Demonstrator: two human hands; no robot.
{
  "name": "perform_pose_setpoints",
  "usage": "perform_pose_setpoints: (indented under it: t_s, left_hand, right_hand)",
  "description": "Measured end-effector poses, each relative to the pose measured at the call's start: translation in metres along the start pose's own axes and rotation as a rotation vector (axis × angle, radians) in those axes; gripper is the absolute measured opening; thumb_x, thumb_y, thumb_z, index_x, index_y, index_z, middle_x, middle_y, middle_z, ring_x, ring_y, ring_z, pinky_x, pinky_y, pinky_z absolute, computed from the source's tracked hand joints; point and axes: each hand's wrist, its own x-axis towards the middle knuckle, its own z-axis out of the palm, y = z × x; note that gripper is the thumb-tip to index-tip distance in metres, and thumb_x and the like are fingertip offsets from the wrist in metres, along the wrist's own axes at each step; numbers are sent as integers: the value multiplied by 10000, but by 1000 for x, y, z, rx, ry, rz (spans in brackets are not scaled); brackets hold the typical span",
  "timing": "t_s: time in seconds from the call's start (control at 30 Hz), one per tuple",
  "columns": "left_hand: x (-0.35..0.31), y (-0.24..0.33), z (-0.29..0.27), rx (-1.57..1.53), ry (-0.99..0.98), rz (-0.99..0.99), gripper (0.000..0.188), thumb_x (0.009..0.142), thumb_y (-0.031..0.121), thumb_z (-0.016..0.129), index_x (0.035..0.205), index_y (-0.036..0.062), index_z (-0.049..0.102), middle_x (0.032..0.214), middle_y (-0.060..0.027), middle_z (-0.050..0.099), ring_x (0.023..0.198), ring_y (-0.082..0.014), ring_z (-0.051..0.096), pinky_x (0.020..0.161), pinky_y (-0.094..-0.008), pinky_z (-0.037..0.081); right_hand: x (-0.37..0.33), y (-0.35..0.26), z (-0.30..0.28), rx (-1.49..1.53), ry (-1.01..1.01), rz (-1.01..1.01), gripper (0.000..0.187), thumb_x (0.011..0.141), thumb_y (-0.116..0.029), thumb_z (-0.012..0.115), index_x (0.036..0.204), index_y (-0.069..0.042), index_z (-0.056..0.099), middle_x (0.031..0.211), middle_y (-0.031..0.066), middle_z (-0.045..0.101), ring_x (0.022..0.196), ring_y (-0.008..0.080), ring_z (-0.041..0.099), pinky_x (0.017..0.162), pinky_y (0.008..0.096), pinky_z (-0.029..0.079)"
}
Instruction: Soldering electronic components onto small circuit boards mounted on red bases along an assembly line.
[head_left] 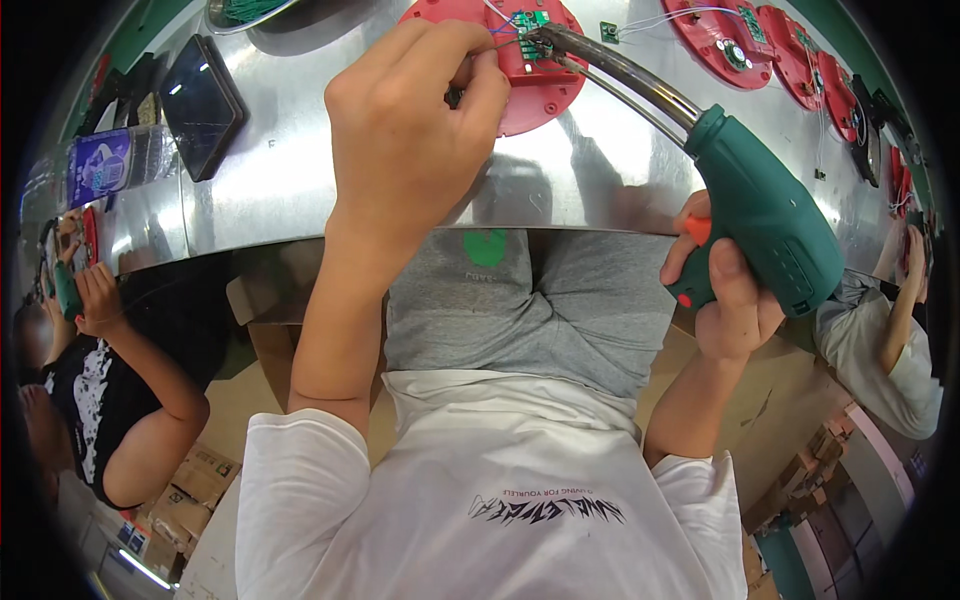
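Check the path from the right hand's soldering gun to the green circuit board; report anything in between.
Nothing visible stands between them: the right hand holds the soldering gun with its tip at the circuit board. The left hand is close by, left of the tip.

Bright glare whitens the metal tabletop [285,160], soft shadows cross it, and fisheye distortion curves its edge.

A hand could pass over the bare metal table [275,165] between the dark tablet [203,108] and the left hand [415,115], while the green soldering gun [765,215] with its long nozzle [640,72] bars the red disc [550,103] from the right.
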Motion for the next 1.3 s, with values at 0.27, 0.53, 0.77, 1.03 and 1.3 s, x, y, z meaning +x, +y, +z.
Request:
perform_pose_setpoints:
  t_s: [0.27, 0.53, 0.77, 1.03, 1.3]
  left_hand:
    - [1, -4, 1, -5, 9, 19, 94, 750, 19, 733, 834, 10, 691, 674, -39, 628, 521, -107, 506, 497, -249, 408]
    - [3, 0, -2, -33, -27, -19, 59, 756, 24, 662, 814, 22, 672, 689, -95, 622, 572, -243, 613, 527, -331, 485]
    - [3, 3, -3, -66, -43, -69, 55, 762, 24, 666, 817, 18, 670, 686, -87, 625, 574, -222, 622, 536, -318, 489]
    - [2, 0, -2, -76, -29, -55, 103, 775, 18, 727, 866, -15, 693, 689, -53, 635, 545, -86, 502, 510, -238, 408]
    - [2, 4, -1, -97, -15, -67, 102, 772, 12, 728, 866, -9, 696, 688, -42, 632, 543, -81, 495, 500, -234, 396]
  right_hand:
    - [10, -1, -7, 109, -40, 3, 432, 934, -180, 543, 1241, 122, 508, 971, 236, 622, 527, 218, 595, 428, 266, 433]
    - [14, -1, -8, 91, 29, -136, 473, 938, -185, 538, 1283, 134, 480, 1032, 295, 634, 513, 229, 598, 425, 272, 446]
    - [8, -2, -6, 50, 76, -68, 517, 927, -239, 589, 1292, 114, 494, 1003, 272, 648, 487, 199, 580, 441, 270, 450]
    - [4, -5, -6, 46, 33, -62, 513, 920, -240, 592, 1287, 108, 505, 1010, 270, 652, 498, 191, 584, 489, 283, 456]
    - [2, -3, -5, 9, 16, -38, 505, 915, -221, 582, 1290, 109, 504, 1013, 256, 648, 511, 190, 586, 517, 288, 460]
